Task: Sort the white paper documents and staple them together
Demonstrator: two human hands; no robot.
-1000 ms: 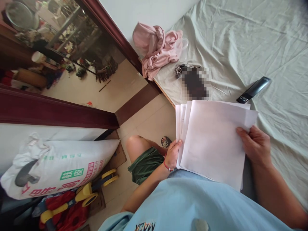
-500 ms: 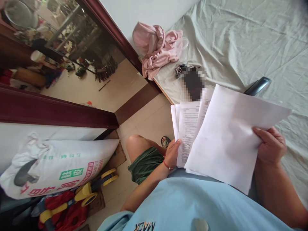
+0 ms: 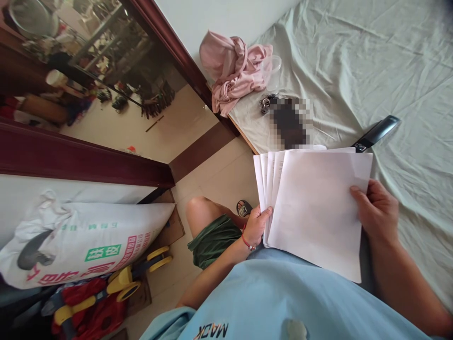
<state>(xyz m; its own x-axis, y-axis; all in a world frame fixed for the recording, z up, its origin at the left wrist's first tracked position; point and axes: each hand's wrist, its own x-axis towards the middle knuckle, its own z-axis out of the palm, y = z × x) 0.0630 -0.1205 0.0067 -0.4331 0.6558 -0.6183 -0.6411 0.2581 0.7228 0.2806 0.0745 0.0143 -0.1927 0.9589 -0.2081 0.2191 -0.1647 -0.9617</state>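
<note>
A fanned stack of white paper sheets (image 3: 318, 203) lies in front of my body, held between both hands. My left hand (image 3: 257, 225), with a red string bracelet at the wrist, pinches the left edges, thumb on top. At the right edge my right hand (image 3: 380, 210) grips the sheets with its thumb on the blank top page and its fingers underneath. Slivers of print show on the sheets to the left. Just beyond the paper is a black, glossy long object (image 3: 378, 132), partly covered by the top edge.
The bed with a pale grey-green sheet (image 3: 417, 94) bears a pink cloth (image 3: 237, 66), a clear plastic cup (image 3: 274, 73), keys (image 3: 265, 103) and a blurred-out dark item (image 3: 290, 123). To the left stand a white woven sack (image 3: 85, 236), a yellow wheeled toy (image 3: 120, 283) and a dark red doorframe (image 3: 85, 153).
My right hand has moved left, bringing its sheets over the others. The printed pages that showed before are now mostly covered, and the stack is narrower. My left hand keeps its hold.
</note>
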